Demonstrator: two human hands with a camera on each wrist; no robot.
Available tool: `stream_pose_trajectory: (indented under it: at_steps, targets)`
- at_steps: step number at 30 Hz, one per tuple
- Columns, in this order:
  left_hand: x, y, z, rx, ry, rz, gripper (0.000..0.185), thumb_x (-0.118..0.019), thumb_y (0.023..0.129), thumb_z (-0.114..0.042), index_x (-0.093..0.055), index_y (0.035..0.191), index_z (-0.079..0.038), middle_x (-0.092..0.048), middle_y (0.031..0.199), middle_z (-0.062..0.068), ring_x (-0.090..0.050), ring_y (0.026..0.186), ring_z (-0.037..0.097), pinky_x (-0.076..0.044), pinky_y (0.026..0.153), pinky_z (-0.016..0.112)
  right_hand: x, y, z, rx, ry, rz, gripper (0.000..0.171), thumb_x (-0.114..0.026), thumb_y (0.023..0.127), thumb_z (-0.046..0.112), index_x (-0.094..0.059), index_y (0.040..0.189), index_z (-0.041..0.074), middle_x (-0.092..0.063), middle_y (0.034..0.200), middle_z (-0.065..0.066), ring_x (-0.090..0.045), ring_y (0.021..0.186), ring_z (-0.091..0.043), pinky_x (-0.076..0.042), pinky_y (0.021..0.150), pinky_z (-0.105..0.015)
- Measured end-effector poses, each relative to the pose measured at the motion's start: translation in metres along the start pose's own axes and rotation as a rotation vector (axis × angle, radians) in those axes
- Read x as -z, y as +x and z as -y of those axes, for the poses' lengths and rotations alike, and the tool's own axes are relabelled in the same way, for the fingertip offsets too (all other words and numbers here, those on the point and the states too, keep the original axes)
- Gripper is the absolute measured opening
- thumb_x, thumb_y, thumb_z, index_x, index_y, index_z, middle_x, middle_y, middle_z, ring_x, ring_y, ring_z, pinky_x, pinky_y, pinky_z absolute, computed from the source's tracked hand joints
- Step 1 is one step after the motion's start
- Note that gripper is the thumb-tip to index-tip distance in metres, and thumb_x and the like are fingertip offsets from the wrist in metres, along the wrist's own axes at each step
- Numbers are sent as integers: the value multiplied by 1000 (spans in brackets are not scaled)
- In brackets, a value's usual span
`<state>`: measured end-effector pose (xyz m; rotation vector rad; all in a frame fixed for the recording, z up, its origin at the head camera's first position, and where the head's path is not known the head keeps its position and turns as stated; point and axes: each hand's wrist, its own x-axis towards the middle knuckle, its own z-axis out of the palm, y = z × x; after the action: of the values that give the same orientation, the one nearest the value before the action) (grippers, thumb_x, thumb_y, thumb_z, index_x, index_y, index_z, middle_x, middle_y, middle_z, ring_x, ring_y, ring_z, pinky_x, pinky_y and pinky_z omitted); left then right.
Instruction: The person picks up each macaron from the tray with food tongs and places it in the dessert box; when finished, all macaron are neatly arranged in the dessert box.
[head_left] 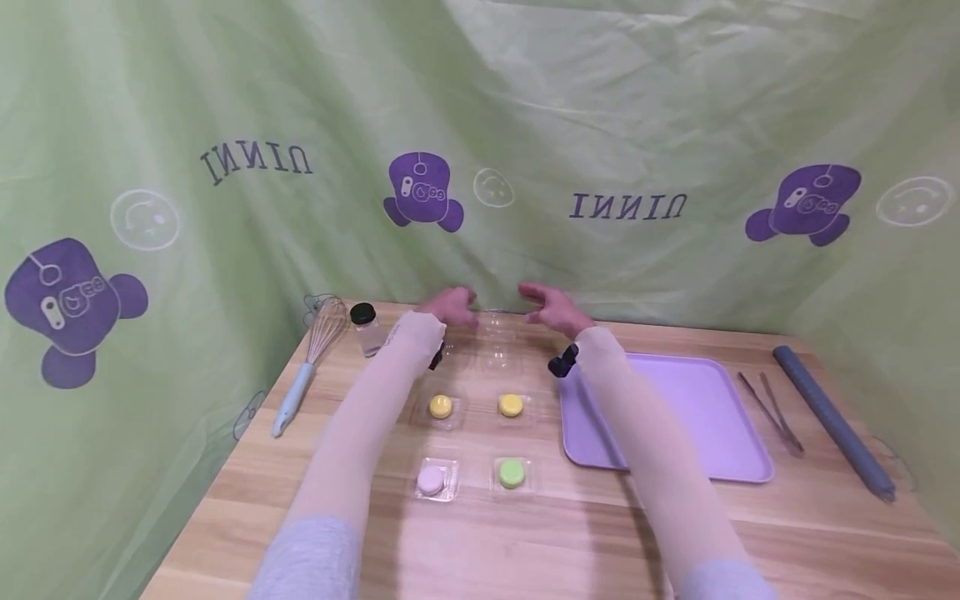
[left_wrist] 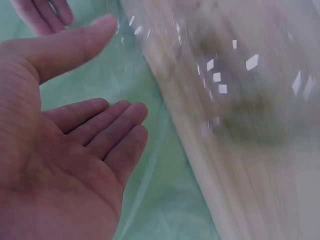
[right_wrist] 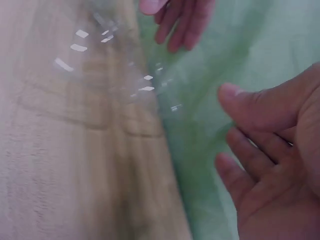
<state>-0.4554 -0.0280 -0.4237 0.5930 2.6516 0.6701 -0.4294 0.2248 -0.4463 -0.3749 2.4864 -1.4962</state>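
At the table's back edge, my left hand (head_left: 452, 307) and right hand (head_left: 557, 308) stand apart with palms turned toward each other. Clear plastic domes (head_left: 498, 357) are between and just in front of them; their outlines are faint. In the left wrist view, relaxed fingers leave a gap to the shiny dome (left_wrist: 235, 95). The right wrist view likewise has loosely bent fingers beside a clear dome (right_wrist: 100, 55), holding nothing. Nearer me, a yellow macaron (head_left: 440, 407), another yellow macaron (head_left: 511, 406), a pale pink macaron (head_left: 431, 480) and a green macaron (head_left: 512, 473) sit on small clear plastic bases.
A lilac tray (head_left: 705, 417) lies under my right forearm. Beyond it are tongs (head_left: 776, 417) and a blue-grey roll (head_left: 832, 421). To the left are a whisk (head_left: 303, 379) and a black-capped jar (head_left: 367, 332). A green curtain (head_left: 480, 100) hangs behind the table.
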Motion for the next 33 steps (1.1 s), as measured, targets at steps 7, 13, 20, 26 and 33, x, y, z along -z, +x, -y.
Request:
stream_pose_trajectory:
  at_steps: [7, 13, 20, 26, 33]
  targets:
    - [-5, 3, -8, 21, -20, 20, 77, -75, 88, -20, -38, 153, -1, -49, 154, 18, -49, 140, 37, -43, 119, 50, -17, 10, -10, -117, -64, 60, 83, -63, 85, -9, -31, 159, 13, -38, 163, -15, -39, 149, -35, -35, 125, -48]
    - [-12, 12, -10, 46, -7, 26, 73, -74, 88, -19, -42, 151, 0, -50, 154, 18, -51, 139, 37, -45, 118, 48, -22, 8, -18, -143, -23, 48, 83, -63, 87, -11, -28, 160, 10, -43, 159, -19, -52, 139, -37, -56, 106, -41]
    - [-18, 10, -7, 46, -8, 28, 61, -74, 88, -18, -53, 141, 3, -60, 141, 21, -60, 126, 37, -53, 109, 47, -26, 9, -20, -157, 30, 40, 81, -64, 88, -10, -29, 159, 8, -54, 148, -24, -59, 131, -39, -60, 98, -39]
    - [-19, 9, -11, 21, -52, 36, 69, -72, 89, -18, -44, 149, 3, -52, 152, 19, -55, 134, 35, -49, 114, 46, -28, 10, -15, -151, 32, 32, 77, -62, 88, -11, -33, 157, 6, -59, 143, -25, -58, 133, -37, -58, 102, -38]
    - [-25, 14, -22, -16, -55, 41, 61, -70, 88, -18, -52, 143, 2, -58, 147, 18, -60, 128, 33, -55, 107, 43, -33, 18, -16, -158, 58, -13, 75, -61, 86, -14, -40, 154, 8, -60, 142, -21, -60, 132, -34, -57, 105, -37]
